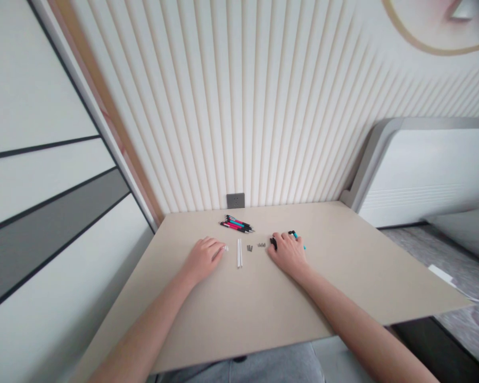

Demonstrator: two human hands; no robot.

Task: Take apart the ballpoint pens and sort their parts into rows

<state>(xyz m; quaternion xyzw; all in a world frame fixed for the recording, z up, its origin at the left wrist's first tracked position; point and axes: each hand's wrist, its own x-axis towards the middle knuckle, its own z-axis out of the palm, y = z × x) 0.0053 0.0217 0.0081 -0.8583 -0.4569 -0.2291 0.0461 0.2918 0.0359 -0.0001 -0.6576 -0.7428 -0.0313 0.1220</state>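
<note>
My left hand [203, 260] rests on the table, fingers loosely bent and laid on the surface, the fingertips at some small whitish pieces [226, 248]. My right hand [290, 254] lies palm down with its fingers apart, partly covering small black parts [273, 243]. Past its fingertips a blue-and-black pen part [295, 234] sticks out; the rest is hidden under the hand. Between the hands lie thin white pen refills [239, 252], short grey pieces [249, 248] and tiny metallic springs or similar bits [261, 245], too small to tell exactly.
Several assembled pens [236, 224], pink, blue and black, lie in a pile toward the back of the beige table [223, 314]. A dark wall socket [235, 200] sits behind on the ribbed wall. On the left stands a white-and-grey cabinet [56, 255]; a bed headboard [419, 170] is at the right.
</note>
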